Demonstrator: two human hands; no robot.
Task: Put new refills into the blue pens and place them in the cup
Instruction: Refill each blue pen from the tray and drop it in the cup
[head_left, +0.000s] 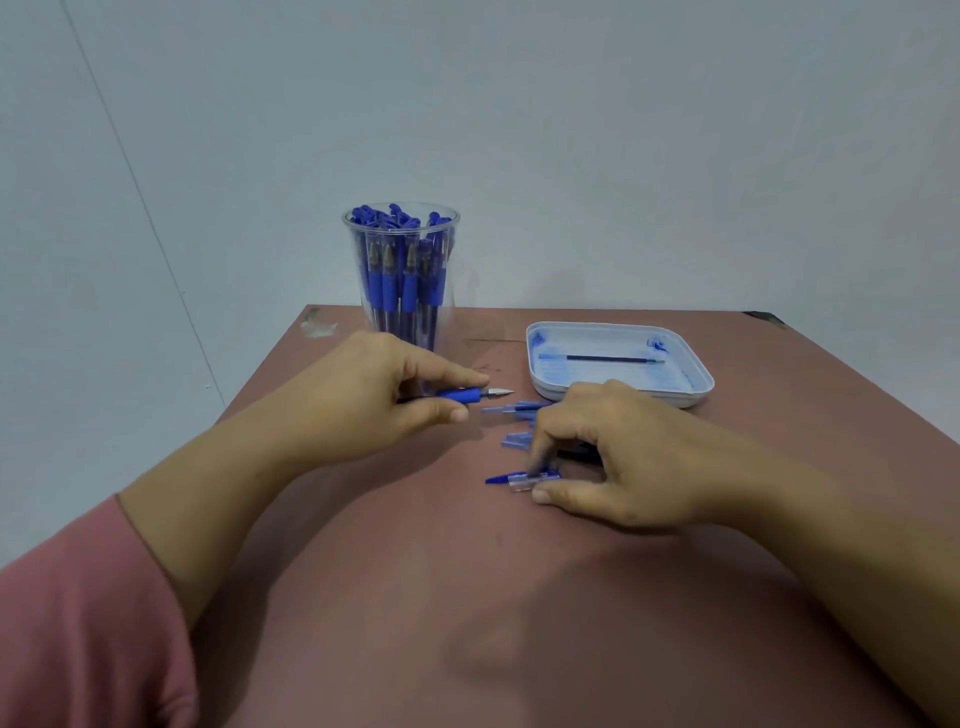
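My left hand (384, 389) grips an uncapped blue pen (465, 395) just above the table, its metal tip pointing right. Directly behind that hand stands a clear plastic cup (401, 270) packed with several capped blue pens. My right hand (608, 452) rests on the table and pinches a blue pen cap (511, 479) between thumb and fingers. More loose caps (514, 410) lie between my two hands. A single dark refill (608, 358) lies in the white tray (696, 387) at the right.
The brown table (467, 597) ends at a pale wall behind the cup and tray. Its left edge runs diagonally past my left forearm. A pink sleeve (88, 639) fills the lower left corner.
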